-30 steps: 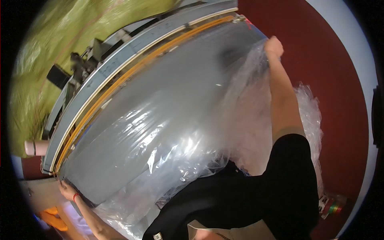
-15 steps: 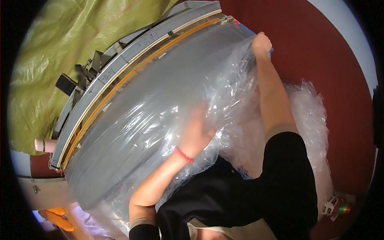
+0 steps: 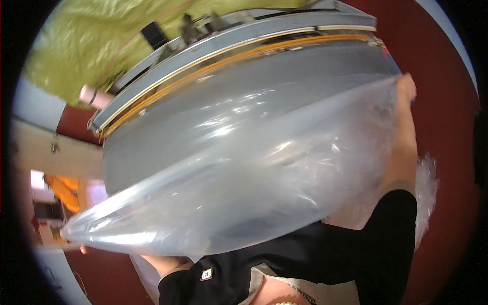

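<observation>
A broad sheet of clear plastic film (image 3: 284, 173) stretches between my hands across the near side of a long grey table (image 3: 168, 134). At the table's right end, my right hand (image 3: 405, 89) is closed on the film's edge, arm extended. My left hand (image 3: 84, 249) is far out at the lower left, where the film draws together to a point; only a bit of it shows below the film, and most of its fingers are hidden. Between the hands the film is taut along its far edge and billows toward my body.
Along the table's far side run an orange strip (image 3: 244, 51) and a grey metal rail (image 3: 284, 23) with dark fittings. Yellow-green tarpaulin (image 3: 101, 35) lies beyond. A pink cylinder (image 3: 95, 97) juts out at the rail's left end. More crumpled film (image 3: 428, 190) hangs at right.
My left hand has swung from mid-table out to the far lower left, drawing the film across and smoothing its crumples. My right hand keeps its hold at the right end. The view has turned.
</observation>
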A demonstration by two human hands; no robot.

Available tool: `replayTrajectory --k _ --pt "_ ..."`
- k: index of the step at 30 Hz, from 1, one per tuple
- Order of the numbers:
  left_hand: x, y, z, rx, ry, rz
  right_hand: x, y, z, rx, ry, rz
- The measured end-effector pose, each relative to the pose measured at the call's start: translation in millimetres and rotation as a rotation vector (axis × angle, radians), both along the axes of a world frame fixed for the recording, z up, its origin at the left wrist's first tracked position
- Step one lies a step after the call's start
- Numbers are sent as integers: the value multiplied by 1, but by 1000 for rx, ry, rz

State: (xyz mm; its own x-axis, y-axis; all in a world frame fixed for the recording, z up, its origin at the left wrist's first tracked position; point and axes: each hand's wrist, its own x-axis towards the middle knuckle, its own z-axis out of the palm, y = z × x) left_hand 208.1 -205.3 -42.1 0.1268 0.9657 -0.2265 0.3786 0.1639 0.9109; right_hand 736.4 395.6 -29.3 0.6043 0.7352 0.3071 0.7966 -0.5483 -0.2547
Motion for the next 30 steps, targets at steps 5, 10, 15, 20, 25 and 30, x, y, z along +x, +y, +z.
replayTrajectory --k 5,10,15,20,25,30 --pt "-65 76 6 282 196 540 5 0 -3 18 -44 67" --pt "-100 81 -24 175 248 1127 25 14 -15 -34 -31 45" --pt "-243 34 71 798 -578 1520 13 5 -7 -54 -2 62" --pt "-321 32 173 450 458 1309 -3 -2 -4 -38 -45 57" --pt "-409 -5 244 434 837 1505 -5 11 -16 -25 -35 107" --pt "-233 135 167 686 2067 361 14 3 -11 -37 -99 62"
